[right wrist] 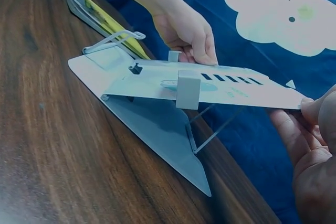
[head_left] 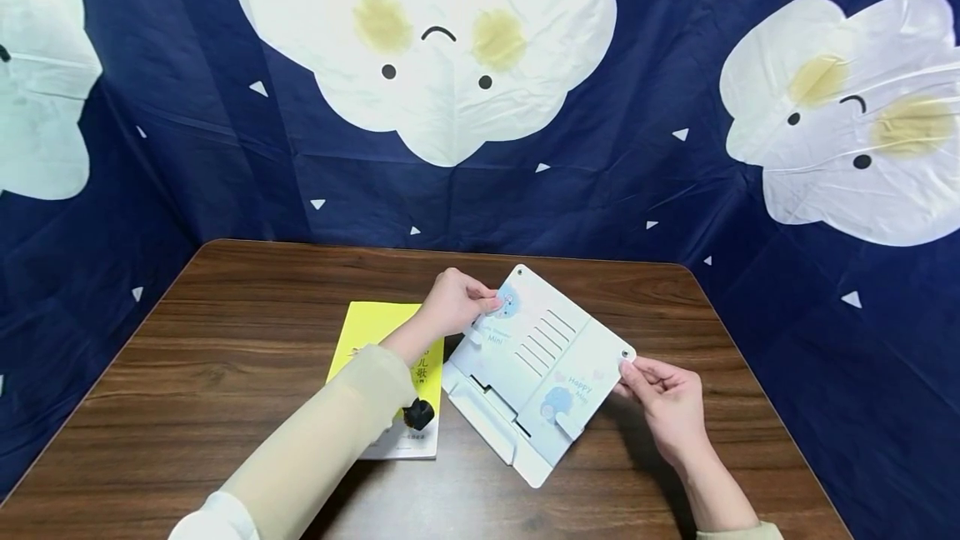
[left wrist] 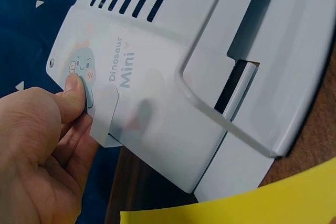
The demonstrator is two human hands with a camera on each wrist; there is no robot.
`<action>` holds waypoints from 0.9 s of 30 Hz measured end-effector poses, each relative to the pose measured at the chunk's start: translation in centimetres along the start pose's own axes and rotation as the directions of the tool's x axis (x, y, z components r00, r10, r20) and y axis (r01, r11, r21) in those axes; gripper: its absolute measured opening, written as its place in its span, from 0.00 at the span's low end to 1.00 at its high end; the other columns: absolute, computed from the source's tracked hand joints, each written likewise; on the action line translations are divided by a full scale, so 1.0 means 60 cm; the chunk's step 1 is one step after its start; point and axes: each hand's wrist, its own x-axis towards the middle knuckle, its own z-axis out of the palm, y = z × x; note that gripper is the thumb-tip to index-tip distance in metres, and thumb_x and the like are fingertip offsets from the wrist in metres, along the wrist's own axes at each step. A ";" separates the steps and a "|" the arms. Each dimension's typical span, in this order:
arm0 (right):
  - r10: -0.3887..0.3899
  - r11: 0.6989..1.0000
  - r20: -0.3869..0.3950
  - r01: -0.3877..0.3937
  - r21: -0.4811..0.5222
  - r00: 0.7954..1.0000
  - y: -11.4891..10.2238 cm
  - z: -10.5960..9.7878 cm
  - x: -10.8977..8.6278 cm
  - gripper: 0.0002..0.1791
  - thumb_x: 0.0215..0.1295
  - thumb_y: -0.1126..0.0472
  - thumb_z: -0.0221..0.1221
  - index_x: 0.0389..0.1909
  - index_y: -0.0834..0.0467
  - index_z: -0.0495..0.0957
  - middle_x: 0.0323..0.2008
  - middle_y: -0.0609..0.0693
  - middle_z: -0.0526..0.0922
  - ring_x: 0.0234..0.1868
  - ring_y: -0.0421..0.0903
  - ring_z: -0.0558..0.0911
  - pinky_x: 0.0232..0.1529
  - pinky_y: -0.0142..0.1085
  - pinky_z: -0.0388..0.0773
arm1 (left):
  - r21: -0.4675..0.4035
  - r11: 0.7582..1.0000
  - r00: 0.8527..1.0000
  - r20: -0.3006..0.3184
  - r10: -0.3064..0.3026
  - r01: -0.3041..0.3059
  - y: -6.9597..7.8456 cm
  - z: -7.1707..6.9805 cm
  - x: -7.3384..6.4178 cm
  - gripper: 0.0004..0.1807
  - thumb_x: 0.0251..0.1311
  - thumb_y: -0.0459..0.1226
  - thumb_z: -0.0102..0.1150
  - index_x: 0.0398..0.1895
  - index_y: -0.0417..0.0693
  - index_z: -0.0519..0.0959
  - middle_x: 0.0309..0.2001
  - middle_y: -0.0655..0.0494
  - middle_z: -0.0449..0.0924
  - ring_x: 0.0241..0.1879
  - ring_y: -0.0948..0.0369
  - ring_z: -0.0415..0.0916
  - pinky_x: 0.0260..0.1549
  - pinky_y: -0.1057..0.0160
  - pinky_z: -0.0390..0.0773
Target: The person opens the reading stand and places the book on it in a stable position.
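Note:
A white metal book stand [head_left: 517,365] with pale blue cartoon prints, "Mini" lettering and a row of slots sits at an angle on the table. My left hand [head_left: 453,304] pinches its upper left edge between thumb and fingers, the thumb over the printed face [left wrist: 79,66]. At the opposite upper corner my right hand [head_left: 669,407] grips the panel, thumb on top and fingers beneath. In the right wrist view the panel is tilted up from its flat base plate [right wrist: 152,124], with a thin wire prop [right wrist: 215,132] between them. A page clip [right wrist: 188,90] stands on the near edge.
A yellow-covered book [head_left: 371,323] lies left of the stand, partly under my left forearm. The brown wood-grain table [head_left: 187,373] carries everything. A dark blue cloth [head_left: 360,198] with white clouds hangs behind and at both sides.

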 end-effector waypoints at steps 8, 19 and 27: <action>0.008 1.000 -0.014 -0.008 0.006 1.000 0.006 -0.003 0.011 0.08 0.68 0.81 0.63 0.42 0.86 0.79 0.31 0.57 0.90 0.30 0.43 0.91 0.34 0.38 0.87 | -0.001 1.000 1.000 -0.015 -0.020 0.019 -0.005 -0.003 -0.006 0.04 0.61 0.41 0.79 0.34 0.53 0.94 0.39 0.62 0.91 0.39 0.62 0.85 0.34 0.62 0.83; 0.032 0.999 -0.027 -0.033 -0.033 0.999 0.006 -0.004 0.033 0.11 0.68 0.79 0.64 0.44 0.87 0.78 0.30 0.56 0.90 0.30 0.42 0.90 0.33 0.38 0.88 | -0.038 0.999 0.999 -0.033 -0.021 0.020 -0.007 -0.006 -0.018 0.05 0.60 0.39 0.79 0.36 0.48 0.94 0.30 0.59 0.89 0.27 0.60 0.84 0.27 0.62 0.84; 0.044 0.998 -0.024 -0.045 -0.046 0.999 0.007 -0.004 0.047 0.11 0.68 0.80 0.64 0.43 0.87 0.79 0.30 0.55 0.90 0.30 0.41 0.90 0.33 0.37 0.87 | -0.087 0.995 0.998 -0.032 -0.060 0.057 -0.008 -0.009 -0.026 0.04 0.61 0.37 0.78 0.36 0.46 0.93 0.31 0.57 0.90 0.28 0.60 0.86 0.29 0.61 0.87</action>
